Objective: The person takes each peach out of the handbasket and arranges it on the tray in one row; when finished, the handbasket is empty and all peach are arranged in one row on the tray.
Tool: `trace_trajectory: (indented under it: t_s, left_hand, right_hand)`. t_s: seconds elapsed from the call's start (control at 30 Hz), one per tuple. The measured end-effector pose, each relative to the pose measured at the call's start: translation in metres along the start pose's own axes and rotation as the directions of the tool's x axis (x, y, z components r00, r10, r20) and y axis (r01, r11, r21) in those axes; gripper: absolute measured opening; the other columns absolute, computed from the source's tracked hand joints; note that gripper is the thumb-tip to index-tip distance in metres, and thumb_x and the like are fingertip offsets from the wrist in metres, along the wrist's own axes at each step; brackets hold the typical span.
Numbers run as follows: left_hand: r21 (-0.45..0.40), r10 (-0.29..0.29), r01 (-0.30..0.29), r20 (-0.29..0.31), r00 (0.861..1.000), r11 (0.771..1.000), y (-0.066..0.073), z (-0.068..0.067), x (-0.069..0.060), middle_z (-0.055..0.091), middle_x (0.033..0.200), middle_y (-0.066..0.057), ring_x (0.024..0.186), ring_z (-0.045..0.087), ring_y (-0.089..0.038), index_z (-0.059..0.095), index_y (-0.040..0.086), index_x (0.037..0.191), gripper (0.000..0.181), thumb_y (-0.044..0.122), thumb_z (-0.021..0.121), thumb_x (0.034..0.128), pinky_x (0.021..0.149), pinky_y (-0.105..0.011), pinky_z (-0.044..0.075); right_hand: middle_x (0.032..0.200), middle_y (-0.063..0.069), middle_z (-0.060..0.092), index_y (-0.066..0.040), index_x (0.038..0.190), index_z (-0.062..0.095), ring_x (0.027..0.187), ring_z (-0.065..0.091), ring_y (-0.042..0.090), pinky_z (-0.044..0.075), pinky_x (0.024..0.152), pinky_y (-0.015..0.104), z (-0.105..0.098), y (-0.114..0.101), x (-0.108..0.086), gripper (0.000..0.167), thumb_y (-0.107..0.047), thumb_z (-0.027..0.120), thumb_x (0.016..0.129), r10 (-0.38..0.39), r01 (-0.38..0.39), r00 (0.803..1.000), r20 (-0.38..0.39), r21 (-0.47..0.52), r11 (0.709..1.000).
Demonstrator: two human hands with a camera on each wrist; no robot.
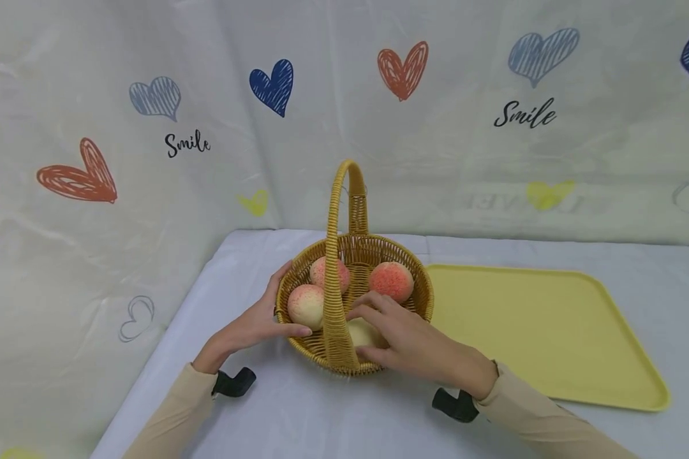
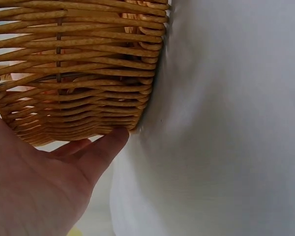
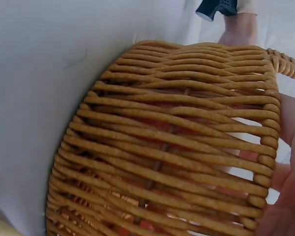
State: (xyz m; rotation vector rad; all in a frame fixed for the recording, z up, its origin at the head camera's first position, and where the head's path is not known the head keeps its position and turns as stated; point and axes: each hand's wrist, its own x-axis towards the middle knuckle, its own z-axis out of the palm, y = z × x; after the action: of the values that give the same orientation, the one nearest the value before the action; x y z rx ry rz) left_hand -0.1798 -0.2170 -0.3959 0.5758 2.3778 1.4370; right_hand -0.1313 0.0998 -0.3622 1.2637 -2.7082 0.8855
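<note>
A round wicker basket (image 1: 422,261) with a tall arched handle (image 1: 333,255) stands on the table. On its left side my left hand (image 1: 261,322) holds it, thumb over the rim; the left wrist view shows the fingers (image 2: 105,150) against the outer weave. Inside lie a pale peach (image 1: 306,306), a pinkish peach (image 1: 319,273) partly behind the handle, and a redder peach (image 1: 392,282). My right hand (image 1: 404,335) reaches in over the front right rim, fingers and thumb around another pale peach (image 1: 363,335). In the right wrist view the weave hides most of that hand.
A yellow tray (image 1: 528,331) lies flat on the white tablecloth (image 1: 298,414), right of the basket and close to it. Behind the table hangs a pale cloth (image 1: 333,38) printed with hearts and words.
</note>
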Motion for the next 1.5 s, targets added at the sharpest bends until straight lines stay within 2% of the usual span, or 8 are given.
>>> trace_trajectory:
  t_s: [0.3,0.53,0.73,0.87,1.1,1.3,1.37,1.5]
  left_hand:
    - [-0.046,0.009,-0.007,0.047,0.999,0.999,-0.001,-0.004,-0.001,-0.002,0.174,-0.007,0.158,0.009,-0.034,-0.009,0.029,0.167,0.125,0.033,0.085,0.0858,0.121,-0.067,0.014]
    - [-0.057,0.022,-0.019,0.06,0.998,0.998,-0.002,-0.004,0.0,-0.006,0.173,-0.009,0.158,0.006,-0.037,-0.008,0.029,0.167,0.122,0.033,0.083,0.0863,0.119,-0.07,0.012]
    - [-0.054,0.014,-0.01,0.063,0.998,0.998,-0.002,-0.004,0.001,-0.007,0.173,-0.009,0.158,0.005,-0.037,-0.008,0.03,0.167,0.122,0.036,0.083,0.0863,0.119,-0.072,0.012]
    - [-0.047,0.004,-0.001,0.059,0.998,0.999,-0.002,-0.004,-0.001,-0.007,0.173,-0.01,0.158,0.005,-0.038,-0.009,0.031,0.167,0.122,0.036,0.083,0.0866,0.119,-0.072,0.012]
    - [-0.032,-0.003,0.004,0.045,0.999,0.999,-0.003,-0.004,-0.001,-0.007,0.174,-0.008,0.159,0.003,-0.037,-0.008,0.032,0.167,0.122,0.036,0.083,0.0861,0.119,-0.072,0.01]
    - [-0.026,0.002,-0.001,0.046,0.999,1.0,-0.004,-0.005,0.0,-0.009,0.174,-0.007,0.159,0.003,-0.036,-0.009,0.031,0.167,0.122,0.036,0.083,0.0862,0.119,-0.072,0.01]
    - [-0.033,0.003,-0.002,0.05,0.999,0.999,-0.003,-0.005,0.0,-0.008,0.174,-0.007,0.159,0.003,-0.036,-0.009,0.031,0.167,0.122,0.036,0.083,0.0863,0.119,-0.072,0.01]
    - [-0.041,0.002,0.0,0.053,0.999,0.999,-0.003,-0.005,0.0,-0.006,0.174,-0.008,0.158,0.005,-0.036,-0.008,0.031,0.167,0.122,0.035,0.083,0.0864,0.119,-0.072,0.009]
  right_hand:
    - [0.122,0.003,0.057,-0.01,0.129,0.066,0.104,0.057,0.016,0.053,0.089,0.035,-0.003,-0.001,0.008,0.039,-0.019,0.08,0.093,0.099,-0.106,0.991,0.089,0.083,0.991]
    - [0.117,0.005,0.058,-0.009,0.125,0.068,0.097,0.058,0.017,0.052,0.084,0.034,-0.003,-0.007,0.015,0.038,-0.015,0.082,0.09,0.188,-0.203,0.973,0.133,0.11,0.973]
    - [0.109,0.006,0.059,-0.012,0.122,0.068,0.094,0.058,0.019,0.053,0.079,0.037,-0.003,-0.011,0.017,0.043,-0.014,0.087,0.084,0.282,-0.301,0.946,0.159,0.112,0.947]
    - [0.101,0.004,0.059,-0.011,0.122,0.066,0.09,0.056,0.018,0.052,0.075,0.035,-0.003,-0.012,0.019,0.046,-0.016,0.088,0.082,0.307,-0.326,0.937,0.166,0.109,0.939]
    - [0.106,0.002,0.065,-0.003,0.123,0.065,0.093,0.061,0.018,0.054,0.075,0.034,-0.005,-0.008,0.02,0.057,-0.017,0.092,0.075,0.296,-0.304,0.952,0.077,0.144,0.942]
    - [0.113,0.004,0.066,-0.006,0.125,0.061,0.098,0.064,0.021,0.055,0.077,0.04,-0.02,-0.008,0.009,0.062,-0.013,0.09,0.071,0.273,-0.255,0.961,-0.054,0.223,0.941]
    - [0.116,0.005,0.066,-0.009,0.125,0.061,0.099,0.064,0.023,0.055,0.077,0.041,-0.029,-0.008,0.003,0.061,-0.012,0.089,0.072,0.264,-0.234,0.959,-0.105,0.238,0.943]
    - [0.123,0.009,0.066,-0.008,0.131,0.059,0.099,0.065,0.025,0.057,0.076,0.041,-0.054,-0.005,-0.013,0.063,-0.011,0.088,0.075,0.299,-0.247,0.937,-0.183,0.261,0.933]
